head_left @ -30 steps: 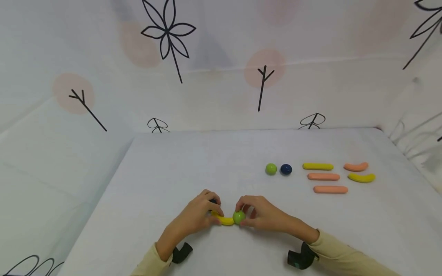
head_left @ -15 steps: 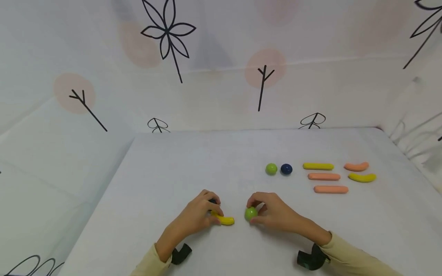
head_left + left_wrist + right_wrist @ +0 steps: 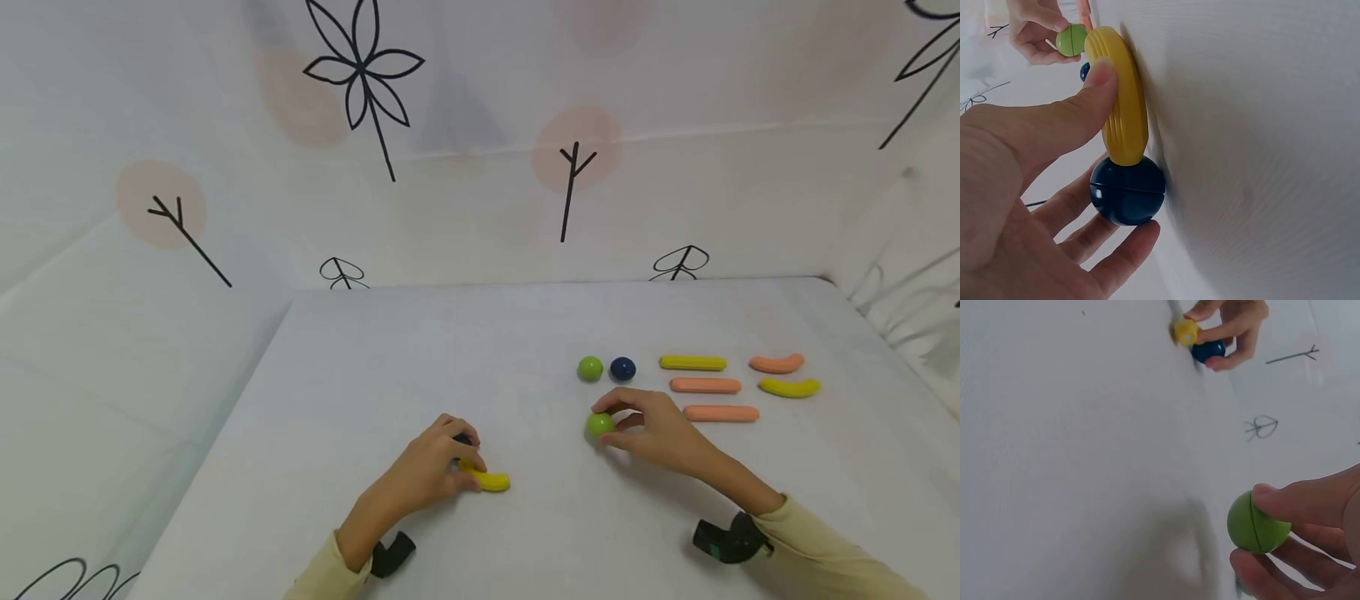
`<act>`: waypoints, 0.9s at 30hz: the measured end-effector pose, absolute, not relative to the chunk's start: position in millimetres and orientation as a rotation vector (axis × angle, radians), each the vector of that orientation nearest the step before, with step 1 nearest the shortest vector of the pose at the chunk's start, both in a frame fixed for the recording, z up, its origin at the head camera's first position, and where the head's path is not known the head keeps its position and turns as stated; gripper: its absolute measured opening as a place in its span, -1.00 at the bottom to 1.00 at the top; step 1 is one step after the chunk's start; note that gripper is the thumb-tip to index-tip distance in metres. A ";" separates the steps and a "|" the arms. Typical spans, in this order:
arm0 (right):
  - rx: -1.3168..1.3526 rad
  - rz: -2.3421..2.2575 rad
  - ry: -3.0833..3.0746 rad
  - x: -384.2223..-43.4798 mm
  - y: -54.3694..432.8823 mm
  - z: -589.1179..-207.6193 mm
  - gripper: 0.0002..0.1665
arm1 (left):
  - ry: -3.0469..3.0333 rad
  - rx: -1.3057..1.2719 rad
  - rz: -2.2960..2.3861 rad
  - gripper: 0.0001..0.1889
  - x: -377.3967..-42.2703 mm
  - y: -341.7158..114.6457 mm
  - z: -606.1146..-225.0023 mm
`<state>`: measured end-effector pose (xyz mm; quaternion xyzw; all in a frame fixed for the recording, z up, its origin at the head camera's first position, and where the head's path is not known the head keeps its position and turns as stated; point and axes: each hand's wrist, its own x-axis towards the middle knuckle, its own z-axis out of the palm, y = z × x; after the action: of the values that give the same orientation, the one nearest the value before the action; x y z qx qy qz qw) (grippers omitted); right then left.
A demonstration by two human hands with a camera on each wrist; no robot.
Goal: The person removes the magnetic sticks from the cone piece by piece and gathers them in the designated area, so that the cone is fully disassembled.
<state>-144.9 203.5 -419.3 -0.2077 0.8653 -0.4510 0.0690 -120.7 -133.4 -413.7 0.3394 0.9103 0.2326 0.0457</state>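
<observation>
In the left wrist view, my left hand (image 3: 1041, 162) holds a yellow curved stick (image 3: 1125, 112) with the thumb on its side. One end of that stick meets a dark blue ball (image 3: 1127, 194), which the fingers of the same hand hold from behind. The head view shows this left hand (image 3: 427, 462) low on the white table, hiding most of the blue ball. Farther right, my right hand (image 3: 663, 429) pinches a green ball (image 3: 599, 426) between thumb and fingers. A seam runs around this ball in the right wrist view, where it looks raised off the surface.
Behind the right hand lie another green ball (image 3: 590, 368) and a dark blue ball (image 3: 622, 368). To their right are a straight yellow stick (image 3: 692, 362), two straight orange sticks (image 3: 705, 385), a curved orange stick (image 3: 777, 363) and a curved yellow stick (image 3: 789, 387). A patterned cloth wall stands behind.
My right hand has drawn the green ball away from the yellow curved stick's end, moving it right and farther back. The left hand has stayed in place.
</observation>
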 end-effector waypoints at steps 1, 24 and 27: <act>-0.614 -1.356 2.625 -146.4 206.0 -419.2 -0.61 | 2.778 1.035 0.709 -0.84 -120.7 -133.5 -413.5; -0.601 -1.292 2.831 -163.6 244.4 -426.2 -0.66 | 2.771 1.015 0.727 -0.85 -120.3 -133.6 -413.1; -0.627 -1.302 2.815 -164.3 243.6 -428.0 -0.65 | 2.774 1.008 0.712 -0.85 -119.6 -134.8 -412.3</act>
<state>-164.3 243.6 -428.0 -0.1980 0.8897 -0.4113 -0.0114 -119.6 -134.8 -412.3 0.3316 0.9124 0.2342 0.0525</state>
